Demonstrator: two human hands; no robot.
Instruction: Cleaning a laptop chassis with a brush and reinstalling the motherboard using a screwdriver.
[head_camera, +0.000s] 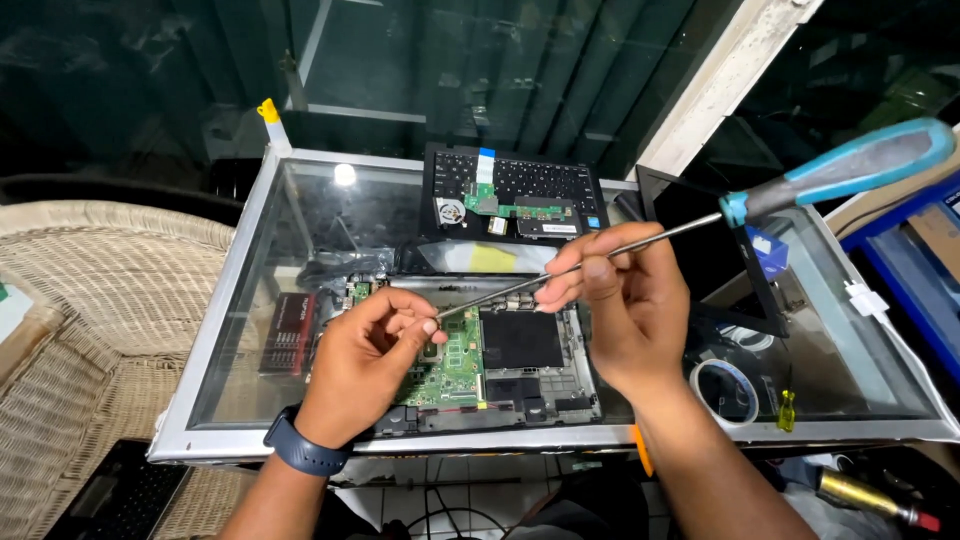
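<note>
My right hand (625, 305) holds a long screwdriver (650, 235) by its metal shaft, fingers pinched around it; the blue and grey handle (850, 165) points up to the right. My left hand (370, 355), with a dark watch on the wrist, pinches at the screwdriver's tip with thumb and fingers. Both hands hover over an opened laptop base (520, 345) with a green circuit board (450, 370) showing, which lies on a glass-topped table (300, 210).
A removed laptop keyboard (530, 180) with small boards on it lies at the back. A black screen panel (700, 250) lies at the right, a tape roll (727, 390) and small yellow tool (787, 412) at front right. A wicker chair (90, 300) stands left.
</note>
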